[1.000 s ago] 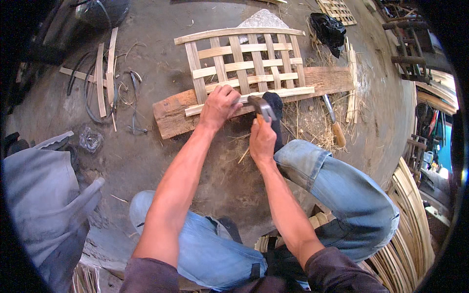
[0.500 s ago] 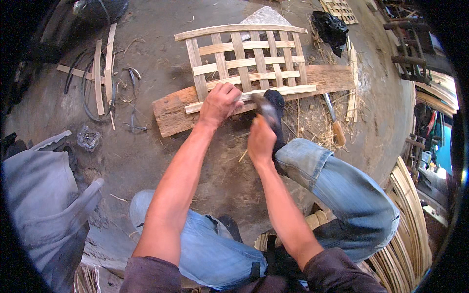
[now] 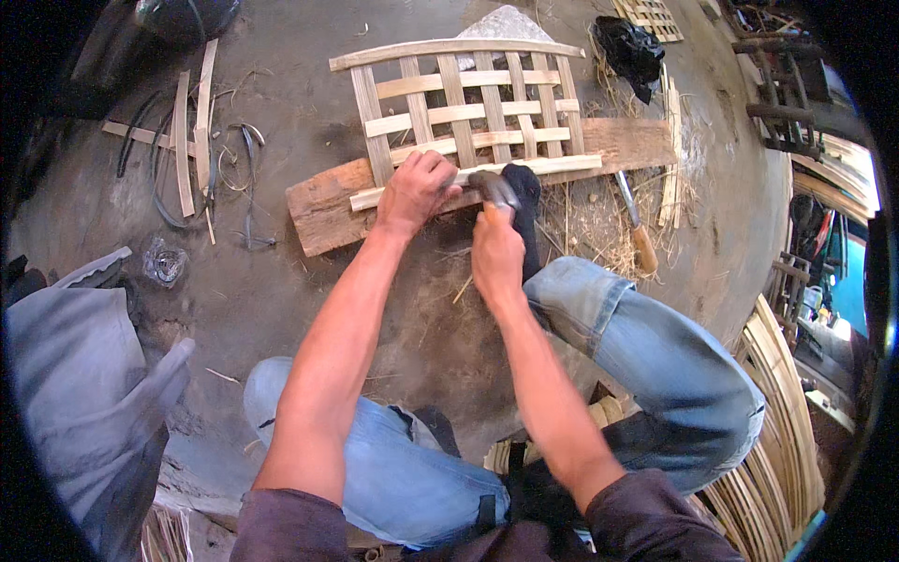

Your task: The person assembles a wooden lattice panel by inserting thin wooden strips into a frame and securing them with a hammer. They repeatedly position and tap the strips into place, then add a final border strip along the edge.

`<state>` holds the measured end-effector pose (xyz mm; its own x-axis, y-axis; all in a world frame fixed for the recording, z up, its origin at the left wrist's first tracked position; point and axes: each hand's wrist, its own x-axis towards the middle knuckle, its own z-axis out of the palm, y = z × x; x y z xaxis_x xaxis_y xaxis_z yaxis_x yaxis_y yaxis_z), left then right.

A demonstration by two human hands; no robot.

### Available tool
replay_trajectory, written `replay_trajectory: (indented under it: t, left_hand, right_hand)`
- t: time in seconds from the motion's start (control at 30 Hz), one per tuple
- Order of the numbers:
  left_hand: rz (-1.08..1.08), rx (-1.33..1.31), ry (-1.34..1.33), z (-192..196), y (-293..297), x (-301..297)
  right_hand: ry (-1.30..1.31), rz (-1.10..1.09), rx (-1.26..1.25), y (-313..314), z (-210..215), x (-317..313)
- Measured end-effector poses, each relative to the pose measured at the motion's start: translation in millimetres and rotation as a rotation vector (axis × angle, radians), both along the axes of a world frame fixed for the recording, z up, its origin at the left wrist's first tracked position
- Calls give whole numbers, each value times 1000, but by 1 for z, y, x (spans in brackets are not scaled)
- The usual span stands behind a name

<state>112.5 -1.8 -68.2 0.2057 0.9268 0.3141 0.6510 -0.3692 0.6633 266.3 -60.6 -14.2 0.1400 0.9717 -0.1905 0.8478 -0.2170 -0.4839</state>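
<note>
A lattice panel of woven flat wooden strips [image 3: 492,97] leans away from me, its near edge strip [image 3: 562,165] lying on a rough wooden plank [image 3: 328,211]. My left hand [image 3: 415,193] is closed at that near strip, thumb and fingers pinched together. What sits between its fingertips is hidden or too small to make out. In my right hand [image 3: 497,251] a hammer [image 3: 494,190] is gripped close below its dark metal head. The head is beside my left fingertips, over the near strip. My dark-covered foot [image 3: 524,187] presses by the strip, just right of the hammer.
A knife with a wooden handle [image 3: 643,245] lies right of the plank among straw-like shavings. Loose strips [image 3: 183,140] and dark bands lie on the left floor. A black plastic bag [image 3: 629,56] sits at the far right; bundled long strips [image 3: 773,421] stand near right.
The hammer head has moved slightly left, closer to my left fingertips, and shows more clearly. My left hand stays at the near strip. The view has shifted a little.
</note>
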Motion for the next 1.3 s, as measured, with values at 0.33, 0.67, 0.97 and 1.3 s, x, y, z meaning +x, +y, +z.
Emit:
replay_trajectory:
  t: [0.33,0.67,0.97,1.3]
  left_hand:
    - [14,-15,58,-5,-4,-2]
    - [-6,-16,39,-4,1,-3]
    - [15,-25,26,-8,-6,5]
    - [55,63,56,-7,-5,13]
  right_hand:
    - [42,45,67,12,21,-3]
    - [-39,30,-46,20,19,5]
    - [-282,268,348,136,190,113]
    - [-369,330,-239,8,94,310]
